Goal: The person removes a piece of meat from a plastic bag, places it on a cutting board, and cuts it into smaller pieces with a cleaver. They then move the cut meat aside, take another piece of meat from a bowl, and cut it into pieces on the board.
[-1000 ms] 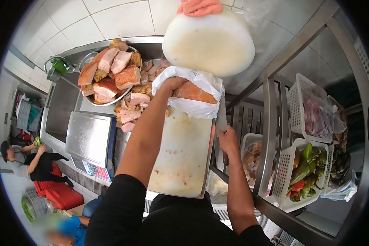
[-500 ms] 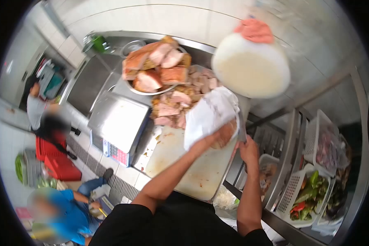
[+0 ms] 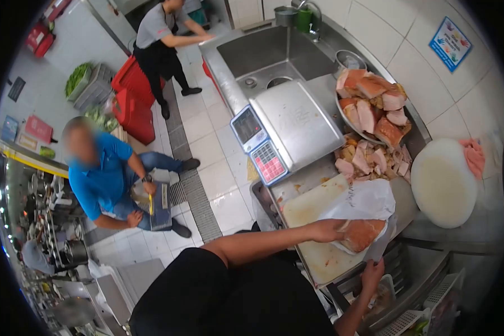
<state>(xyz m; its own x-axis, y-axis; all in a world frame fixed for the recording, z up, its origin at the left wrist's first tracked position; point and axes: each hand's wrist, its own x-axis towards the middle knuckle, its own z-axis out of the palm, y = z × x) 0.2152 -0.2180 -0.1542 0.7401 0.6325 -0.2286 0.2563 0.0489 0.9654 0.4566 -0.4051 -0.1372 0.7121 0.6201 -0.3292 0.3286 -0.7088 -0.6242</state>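
A browned slab of meat lies partly in a white plastic bag on the stained cutting board. My left hand is closed at the slab's left end, its fingertips partly hidden. Closed round a knife handle, my right hand is at the board's right edge. The knife's broad blade stands close against the slab's right side. Beyond the bag lies a heap of cut meat pieces, beside a metal bowl piled with large meat chunks.
A digital scale stands left of the meat, before a sink. A round white board with a pink cloth leans on the wall. One person in blue sits at left; another in grey stands beyond.
The view has swung left, showing more of the room and the seated person. My left hand remains at the slab and my right hand still holds the knife beside it.
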